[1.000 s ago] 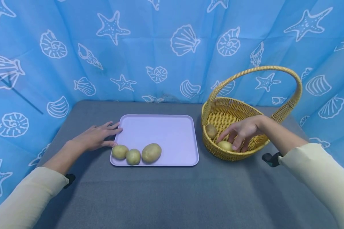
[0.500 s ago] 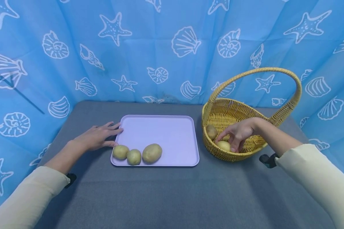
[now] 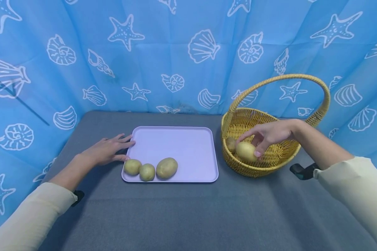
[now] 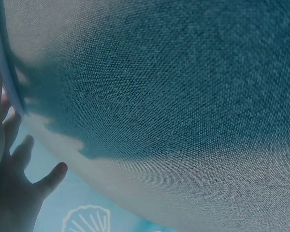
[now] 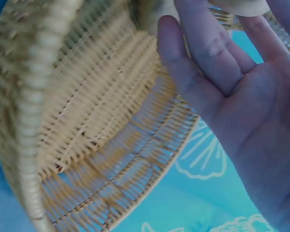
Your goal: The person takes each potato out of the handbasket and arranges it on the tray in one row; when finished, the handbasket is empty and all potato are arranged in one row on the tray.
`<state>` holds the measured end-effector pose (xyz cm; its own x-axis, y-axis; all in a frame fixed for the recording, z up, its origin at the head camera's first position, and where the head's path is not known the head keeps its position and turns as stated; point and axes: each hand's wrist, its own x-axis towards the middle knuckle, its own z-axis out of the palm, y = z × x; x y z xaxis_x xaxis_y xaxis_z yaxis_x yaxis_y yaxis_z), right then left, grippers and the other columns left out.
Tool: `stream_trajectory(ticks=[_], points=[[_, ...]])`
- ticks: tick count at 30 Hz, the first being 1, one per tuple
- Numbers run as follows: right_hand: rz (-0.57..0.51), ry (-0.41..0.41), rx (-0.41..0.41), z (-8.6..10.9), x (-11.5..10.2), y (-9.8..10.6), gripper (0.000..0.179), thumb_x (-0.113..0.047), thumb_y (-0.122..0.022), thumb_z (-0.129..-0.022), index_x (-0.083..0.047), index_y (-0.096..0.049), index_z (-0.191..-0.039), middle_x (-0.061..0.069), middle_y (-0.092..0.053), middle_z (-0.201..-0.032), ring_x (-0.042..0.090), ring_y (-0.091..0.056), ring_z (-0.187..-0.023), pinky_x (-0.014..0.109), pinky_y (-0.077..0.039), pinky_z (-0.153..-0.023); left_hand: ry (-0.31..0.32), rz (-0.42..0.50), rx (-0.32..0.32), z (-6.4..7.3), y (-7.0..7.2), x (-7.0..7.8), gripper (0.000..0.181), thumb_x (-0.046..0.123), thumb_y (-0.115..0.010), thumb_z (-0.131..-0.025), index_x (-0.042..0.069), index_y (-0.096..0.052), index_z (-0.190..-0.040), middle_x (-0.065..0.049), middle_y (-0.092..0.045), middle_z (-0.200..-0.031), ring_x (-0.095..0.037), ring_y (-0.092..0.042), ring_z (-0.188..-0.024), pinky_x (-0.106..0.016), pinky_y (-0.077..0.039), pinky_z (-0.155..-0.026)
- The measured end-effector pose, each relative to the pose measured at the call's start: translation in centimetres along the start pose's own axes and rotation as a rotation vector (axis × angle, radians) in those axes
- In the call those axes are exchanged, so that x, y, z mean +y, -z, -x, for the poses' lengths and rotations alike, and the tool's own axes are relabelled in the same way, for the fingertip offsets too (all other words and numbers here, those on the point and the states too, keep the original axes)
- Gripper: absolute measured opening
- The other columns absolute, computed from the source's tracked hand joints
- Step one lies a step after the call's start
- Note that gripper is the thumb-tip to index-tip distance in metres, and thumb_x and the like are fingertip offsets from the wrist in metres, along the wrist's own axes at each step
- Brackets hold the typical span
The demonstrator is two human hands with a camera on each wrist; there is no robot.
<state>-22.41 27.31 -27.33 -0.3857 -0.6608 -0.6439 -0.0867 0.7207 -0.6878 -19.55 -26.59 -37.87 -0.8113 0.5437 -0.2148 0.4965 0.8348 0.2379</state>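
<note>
In the head view, my right hand [image 3: 271, 134] pinches a pale yellow potato [image 3: 247, 151] between thumb and fingers, within the wicker basket [image 3: 278, 164]. A browner potato [image 3: 231, 144] lies beside it against the basket's left wall, partly covered. The right wrist view has my palm and fingers over the basket weave [image 5: 101, 96], with the held potato [image 5: 241, 6] cut off at the top. My left hand [image 3: 108, 150] rests at the left edge of the lilac tray [image 3: 188, 146], fingers spread. Three potatoes line the tray's near left: one left [image 3: 132, 167], one small [image 3: 147, 172], one larger [image 3: 167, 168].
The basket's tall arched handle [image 3: 279, 77] rises over the right forearm. Grey cloth [image 3: 188, 216] covers the table under tray and basket. Behind hangs a blue curtain [image 3: 176, 42] printed with white shells and starfish.
My right hand has closed on the yellow potato and raised it from lower in the basket. The left hand, the tray and its potatoes stay in place.
</note>
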Motion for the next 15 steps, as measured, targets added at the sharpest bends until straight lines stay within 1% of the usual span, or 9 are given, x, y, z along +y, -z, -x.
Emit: stream_trajectory(ticks=[3, 5, 11, 15], points=[[-0.003, 0.077, 0.023, 0.1, -0.4, -0.2, 0.069, -0.009, -0.071, -0.092, -0.005, -0.037, -0.152, 0.02, -0.059, -0.124, 0.036, -0.065, -0.106, 0.047, -0.054, -0.092, 0.001, -0.001, 0.0, 0.0, 0.0, 0.0, 0.074, 0.053, -0.06, -0.094, 0.011, -0.041, -0.152, -0.018, -0.029, -0.16, -0.049, -0.018, -0.146, -0.078, -0.018, -0.105], [-0.007, 0.122, 0.033, 0.0, -0.8, -0.4, 0.068, -0.009, -0.069, -0.093, -0.005, -0.037, -0.152, 0.021, -0.059, -0.123, 0.037, -0.065, -0.107, 0.048, -0.054, -0.091, 0.004, -0.004, -0.002, -0.1, -0.1, -0.1, 0.075, 0.054, -0.06, -0.094, 0.011, -0.041, -0.152, -0.018, -0.029, -0.16, -0.049, -0.018, -0.146, -0.078, -0.018, -0.105], [0.005, 0.212, 0.084, -1.0, -2.2, -1.4, 0.068, -0.01, -0.069, -0.093, -0.003, -0.036, -0.152, 0.018, -0.059, -0.126, 0.033, -0.063, -0.113, 0.042, -0.053, -0.095, 0.012, -0.015, -0.006, -0.1, -0.1, 0.0, 0.075, 0.054, -0.06, -0.094, 0.011, -0.04, -0.152, -0.018, -0.029, -0.16, -0.049, -0.018, -0.146, -0.078, -0.019, -0.105], [0.027, 0.259, 0.118, -2.1, -3.3, -2.2, 0.068, -0.013, -0.071, -0.093, -0.004, -0.038, -0.151, 0.014, -0.058, -0.129, 0.028, -0.062, -0.116, 0.039, -0.051, -0.099, 0.008, -0.017, -0.002, -0.1, 0.0, 0.1, 0.074, 0.053, -0.061, -0.094, 0.01, -0.041, -0.152, -0.018, -0.029, -0.16, -0.049, -0.018, -0.146, -0.077, -0.019, -0.105]])
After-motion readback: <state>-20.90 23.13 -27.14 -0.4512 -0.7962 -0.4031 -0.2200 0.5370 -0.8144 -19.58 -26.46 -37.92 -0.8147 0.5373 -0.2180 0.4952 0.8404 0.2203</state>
